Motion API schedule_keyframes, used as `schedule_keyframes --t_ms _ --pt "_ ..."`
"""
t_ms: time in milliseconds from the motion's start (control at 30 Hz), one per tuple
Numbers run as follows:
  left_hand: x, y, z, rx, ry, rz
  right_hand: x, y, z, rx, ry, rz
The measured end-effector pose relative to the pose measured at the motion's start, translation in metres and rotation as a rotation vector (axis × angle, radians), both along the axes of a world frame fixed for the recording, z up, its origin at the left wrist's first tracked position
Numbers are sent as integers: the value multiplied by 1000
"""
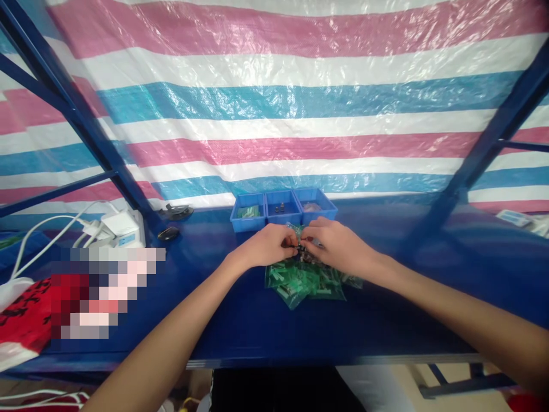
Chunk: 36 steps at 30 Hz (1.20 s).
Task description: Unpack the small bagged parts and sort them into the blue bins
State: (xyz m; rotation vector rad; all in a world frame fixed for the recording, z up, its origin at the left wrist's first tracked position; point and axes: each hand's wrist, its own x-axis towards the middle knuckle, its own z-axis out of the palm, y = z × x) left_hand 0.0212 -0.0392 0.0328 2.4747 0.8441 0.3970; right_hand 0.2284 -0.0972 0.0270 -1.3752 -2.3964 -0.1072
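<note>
My left hand (273,245) and my right hand (329,245) meet over a pile of small green-tinted plastic bags (295,286) on the blue table. Fingers and thumbs are pinched together on both hands, the tips almost touching. What they pinch is too small and too covered to make out. Small dark and metallic-looking parts (305,255) show just below the fingertips. White strips are visible inside some of the bags. Right behind my hands stand three joined blue bins: the left bin (240,225) has green-and-white pieces, the middle bin (286,218) a few small brass-coloured parts, the right bin (328,212) clear-looking pieces.
On the left lie a power strip with white plugs and cables (124,229), a dark computer mouse (168,233) and a red bag (26,315), partly blurred out. Blue metal posts (493,131) rise at both sides. A striped plastic sheet (300,103) hangs behind the table (240,337).
</note>
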Motion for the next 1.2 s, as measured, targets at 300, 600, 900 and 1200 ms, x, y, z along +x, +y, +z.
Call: schedule_keyframes --t_ms 300,600,900,1200 --pt "0 -2 -2 -99 -113 3 -2 2 -4 -46 30 41" --pt "6 8 -12 -71 -392 41 -5 4 -9 -19 199 11" --pt "11 1 -5 -173 -510 113 -1 9 -6 61 360 -13" --pt "13 2 -7 -175 -613 89 -2 8 0 -74 515 -46"
